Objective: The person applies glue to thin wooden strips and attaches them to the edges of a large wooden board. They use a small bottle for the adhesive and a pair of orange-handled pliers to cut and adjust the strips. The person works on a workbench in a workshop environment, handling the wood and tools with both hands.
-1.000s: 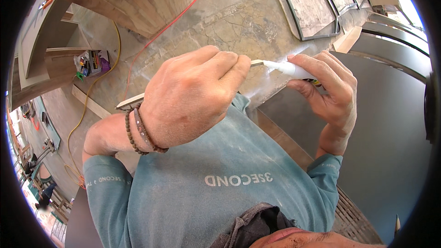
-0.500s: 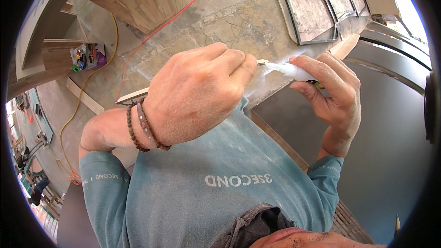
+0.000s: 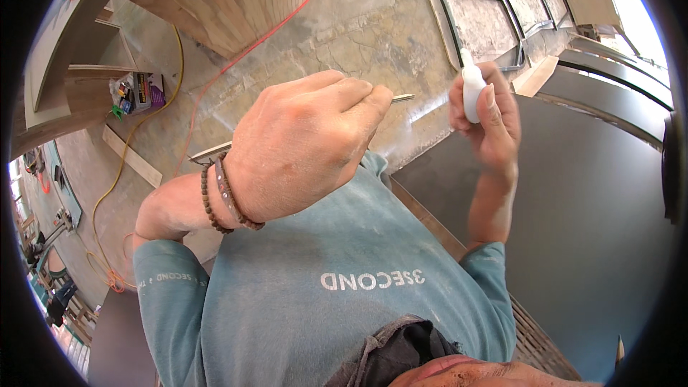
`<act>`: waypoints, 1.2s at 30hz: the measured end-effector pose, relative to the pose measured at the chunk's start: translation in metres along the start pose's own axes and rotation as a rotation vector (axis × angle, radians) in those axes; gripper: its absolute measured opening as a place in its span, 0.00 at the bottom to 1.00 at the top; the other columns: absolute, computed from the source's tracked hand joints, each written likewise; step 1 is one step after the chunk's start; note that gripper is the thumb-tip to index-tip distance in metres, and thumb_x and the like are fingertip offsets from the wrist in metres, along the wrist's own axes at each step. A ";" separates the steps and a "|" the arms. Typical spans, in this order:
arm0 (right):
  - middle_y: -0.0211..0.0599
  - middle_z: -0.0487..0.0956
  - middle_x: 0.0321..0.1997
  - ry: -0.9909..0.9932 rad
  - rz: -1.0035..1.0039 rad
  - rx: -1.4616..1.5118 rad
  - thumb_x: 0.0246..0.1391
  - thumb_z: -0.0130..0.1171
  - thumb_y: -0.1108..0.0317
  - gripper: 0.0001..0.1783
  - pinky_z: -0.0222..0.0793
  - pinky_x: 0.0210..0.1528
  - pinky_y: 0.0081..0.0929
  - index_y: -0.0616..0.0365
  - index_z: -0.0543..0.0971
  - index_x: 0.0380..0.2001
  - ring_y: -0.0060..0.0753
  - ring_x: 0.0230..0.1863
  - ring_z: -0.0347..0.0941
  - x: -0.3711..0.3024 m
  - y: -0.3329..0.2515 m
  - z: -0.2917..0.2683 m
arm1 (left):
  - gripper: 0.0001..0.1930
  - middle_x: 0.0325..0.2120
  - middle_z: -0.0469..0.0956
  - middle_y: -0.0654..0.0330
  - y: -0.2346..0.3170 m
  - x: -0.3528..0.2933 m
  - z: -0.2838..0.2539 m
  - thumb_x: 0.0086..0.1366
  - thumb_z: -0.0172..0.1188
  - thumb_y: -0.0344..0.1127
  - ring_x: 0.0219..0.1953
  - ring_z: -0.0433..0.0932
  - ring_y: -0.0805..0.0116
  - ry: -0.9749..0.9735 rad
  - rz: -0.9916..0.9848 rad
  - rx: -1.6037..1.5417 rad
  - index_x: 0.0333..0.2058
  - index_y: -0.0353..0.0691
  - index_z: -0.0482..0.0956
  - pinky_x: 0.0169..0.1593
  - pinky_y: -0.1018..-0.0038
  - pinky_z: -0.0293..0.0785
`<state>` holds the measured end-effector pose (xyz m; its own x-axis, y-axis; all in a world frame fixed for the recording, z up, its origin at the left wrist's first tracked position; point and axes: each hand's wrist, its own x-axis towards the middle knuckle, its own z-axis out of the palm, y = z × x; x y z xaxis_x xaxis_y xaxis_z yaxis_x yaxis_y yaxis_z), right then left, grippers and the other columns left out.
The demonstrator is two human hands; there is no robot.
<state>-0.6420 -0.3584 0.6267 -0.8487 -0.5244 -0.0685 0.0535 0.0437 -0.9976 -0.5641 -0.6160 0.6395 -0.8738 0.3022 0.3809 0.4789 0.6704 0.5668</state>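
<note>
My left hand, with two bracelets at the wrist, is closed around a thin, narrow strip. One tip of it pokes out past my fingers; a pale length shows on the other side by the wrist, and the middle is hidden behind the hand. My right hand grips a small white glue bottle upright, its narrow nozzle pointing up and away from me. The bottle is apart from the strip, to the right of its tip.
A large dark panel lies at the right, with a pale wood piece by its far edge. Ahead are a metal frame and a curved wooden piece. Red and yellow cords run over the concrete floor.
My right hand has drawn the bottle away from the strip's tip and turned it from lying sideways to nozzle up. The left hand has shifted only slightly.
</note>
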 end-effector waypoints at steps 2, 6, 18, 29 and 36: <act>0.33 0.71 0.32 -0.062 0.045 0.399 0.69 0.57 0.52 0.18 0.60 0.28 0.17 0.56 0.67 0.42 0.18 0.29 0.63 -0.002 0.026 0.005 | 0.13 0.32 0.85 0.55 -0.002 0.003 -0.002 0.57 0.66 0.21 0.30 0.83 0.60 0.034 -0.015 -0.055 0.42 0.34 0.84 0.32 0.68 0.79; 0.35 0.72 0.34 -0.032 -0.096 0.452 0.65 0.62 0.61 0.16 0.63 0.31 0.17 0.50 0.63 0.37 0.18 0.31 0.64 0.004 0.039 0.034 | 0.11 0.32 0.85 0.53 -0.005 0.003 0.001 0.60 0.66 0.21 0.30 0.84 0.59 0.071 -0.084 -0.148 0.42 0.34 0.85 0.33 0.70 0.79; 0.47 0.81 0.42 0.062 -0.408 0.305 0.53 0.68 0.86 0.26 0.80 0.41 0.22 0.51 0.60 0.34 0.27 0.43 0.80 0.014 0.052 0.038 | 0.11 0.35 0.88 0.53 -0.006 0.010 0.019 0.67 0.63 0.26 0.35 0.86 0.71 -0.092 -0.290 -0.494 0.47 0.34 0.86 0.36 0.75 0.80; 0.39 0.79 0.39 -0.088 -0.352 0.272 0.55 0.68 0.81 0.25 0.71 0.49 0.30 0.43 0.61 0.34 0.33 0.45 0.74 0.022 0.048 -0.035 | 0.21 0.36 0.88 0.51 -0.066 -0.013 0.015 0.63 0.72 0.40 0.37 0.85 0.69 -0.759 -0.532 -1.238 0.49 0.30 0.85 0.44 0.72 0.82; 0.40 0.78 0.38 -0.213 -0.340 0.245 0.56 0.69 0.77 0.25 0.72 0.46 0.27 0.41 0.59 0.34 0.32 0.44 0.74 0.048 0.035 -0.039 | 0.21 0.34 0.88 0.52 -0.046 -0.014 0.035 0.58 0.77 0.39 0.37 0.86 0.68 -0.789 -0.626 -1.343 0.44 0.30 0.87 0.48 0.71 0.81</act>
<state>-0.7012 -0.3493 0.5891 -0.7141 -0.6382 0.2878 -0.0647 -0.3492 -0.9348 -0.5764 -0.6276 0.5826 -0.5705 0.7529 -0.3282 -0.5720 -0.0775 0.8166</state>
